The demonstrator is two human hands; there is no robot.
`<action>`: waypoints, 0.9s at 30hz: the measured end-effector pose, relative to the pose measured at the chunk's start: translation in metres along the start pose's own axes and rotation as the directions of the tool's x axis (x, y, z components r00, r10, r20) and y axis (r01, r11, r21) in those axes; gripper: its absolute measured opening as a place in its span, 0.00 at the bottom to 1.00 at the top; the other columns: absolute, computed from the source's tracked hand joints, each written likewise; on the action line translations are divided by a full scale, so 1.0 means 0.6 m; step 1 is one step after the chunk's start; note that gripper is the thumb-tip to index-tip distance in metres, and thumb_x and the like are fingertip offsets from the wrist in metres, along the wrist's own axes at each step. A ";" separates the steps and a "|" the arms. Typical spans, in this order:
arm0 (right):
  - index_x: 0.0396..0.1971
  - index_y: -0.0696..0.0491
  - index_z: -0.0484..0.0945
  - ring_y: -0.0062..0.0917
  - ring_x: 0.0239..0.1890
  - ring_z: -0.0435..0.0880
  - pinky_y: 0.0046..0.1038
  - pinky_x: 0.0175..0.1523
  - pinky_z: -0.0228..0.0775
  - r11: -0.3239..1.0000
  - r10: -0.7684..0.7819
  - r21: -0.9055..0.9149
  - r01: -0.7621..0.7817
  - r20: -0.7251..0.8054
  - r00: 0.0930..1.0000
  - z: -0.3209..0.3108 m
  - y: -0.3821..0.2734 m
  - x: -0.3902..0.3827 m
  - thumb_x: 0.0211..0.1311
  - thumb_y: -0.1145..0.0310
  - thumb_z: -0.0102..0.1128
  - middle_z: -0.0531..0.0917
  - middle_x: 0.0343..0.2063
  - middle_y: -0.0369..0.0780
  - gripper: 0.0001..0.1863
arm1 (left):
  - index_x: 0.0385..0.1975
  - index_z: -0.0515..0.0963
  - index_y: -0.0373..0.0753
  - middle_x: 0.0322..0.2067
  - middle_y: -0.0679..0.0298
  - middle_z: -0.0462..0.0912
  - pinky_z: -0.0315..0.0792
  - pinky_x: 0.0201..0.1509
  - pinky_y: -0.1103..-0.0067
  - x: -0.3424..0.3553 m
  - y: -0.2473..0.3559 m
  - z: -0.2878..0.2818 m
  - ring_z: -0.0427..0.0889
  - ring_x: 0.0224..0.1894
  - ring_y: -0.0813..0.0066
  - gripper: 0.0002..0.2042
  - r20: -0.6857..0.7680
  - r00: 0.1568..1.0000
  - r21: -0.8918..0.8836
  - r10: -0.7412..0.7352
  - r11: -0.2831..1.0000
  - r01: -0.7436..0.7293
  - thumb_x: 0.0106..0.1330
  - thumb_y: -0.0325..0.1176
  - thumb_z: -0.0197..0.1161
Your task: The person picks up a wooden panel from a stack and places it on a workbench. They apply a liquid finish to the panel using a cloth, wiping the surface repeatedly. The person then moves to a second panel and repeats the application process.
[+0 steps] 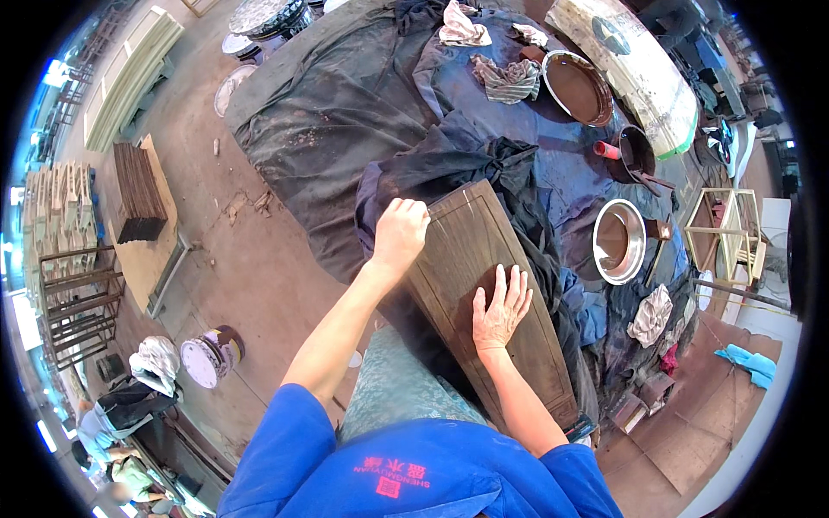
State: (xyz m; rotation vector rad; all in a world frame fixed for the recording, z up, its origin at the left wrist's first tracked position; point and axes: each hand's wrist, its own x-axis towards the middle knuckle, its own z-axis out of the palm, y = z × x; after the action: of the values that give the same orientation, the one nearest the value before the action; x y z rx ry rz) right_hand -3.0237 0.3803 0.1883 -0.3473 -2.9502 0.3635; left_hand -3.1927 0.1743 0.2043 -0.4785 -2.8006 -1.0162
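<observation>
Head view: a brown wooden panel point(451, 281) lies aslant in front of the person, its far short edge turned up and to the left, its near end beside the blue shirt point(302, 462). The left hand point(400, 231) is curled into a loose fist at the panel's left edge, near the far corner; whether anything sits inside it cannot be told. The right hand point(499, 312) is wide, fingers parted, palm down on the panel's face, inside the grooved border.

Bunched black cloth point(518, 186) crowds the panel's far end and right long edge, leaving little room there. To the left, the dark sheet point(319, 142) ends in a slanting edge, and past it a broad stretch of floor point(268, 302) gives the left elbow room, as far as a pail point(207, 356).

To the right, a metal bowl point(637, 243) of brown liquid stands well apart from the right hand, with a crumpled rag point(649, 315) below it. Farther off are a dark pot point(639, 142) and a larger basin point(603, 109), near the edge of a whitish slab point(639, 73). A striped rag point(507, 82) lies just beside the basin.
</observation>
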 end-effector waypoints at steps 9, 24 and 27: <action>0.72 0.47 0.70 0.41 0.80 0.54 0.52 0.82 0.42 1.000 0.006 0.008 -0.006 -0.001 1.000 -0.004 -0.001 -0.001 0.68 0.56 0.62 0.63 0.76 0.42 0.33 | 0.32 0.78 0.38 0.33 0.55 0.83 0.77 0.46 0.64 0.004 -0.016 -0.001 0.82 0.41 0.52 0.05 -0.024 0.987 0.063 -0.159 0.985 0.160 0.65 0.29 0.66; 0.73 0.47 0.69 0.41 0.80 0.54 0.53 0.82 0.41 1.000 0.011 0.004 -0.011 0.004 1.000 -0.002 -0.001 0.004 0.68 0.55 0.62 0.63 0.76 0.42 0.34 | 0.31 0.76 0.37 0.30 0.53 0.82 0.76 0.42 0.59 0.018 -0.006 -0.008 0.84 0.39 0.50 0.05 -0.042 0.994 0.014 -0.099 0.995 0.099 0.66 0.29 0.65; 0.73 0.47 0.69 0.41 0.80 0.54 0.53 0.82 0.41 1.000 0.006 -0.009 -0.006 0.014 1.000 -0.001 0.000 0.001 0.68 0.55 0.62 0.63 0.76 0.42 0.34 | 0.32 0.75 0.36 0.32 0.52 0.82 0.77 0.44 0.61 0.012 0.009 0.010 0.83 0.39 0.50 0.05 0.002 1.000 0.036 -0.025 0.999 0.025 0.65 0.28 0.65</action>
State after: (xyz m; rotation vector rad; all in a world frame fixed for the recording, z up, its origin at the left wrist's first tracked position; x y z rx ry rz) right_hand -3.0244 0.3809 0.1888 -0.3567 -2.9656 0.3543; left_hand -3.1977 0.1840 0.2046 -0.4416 -2.8290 -0.9693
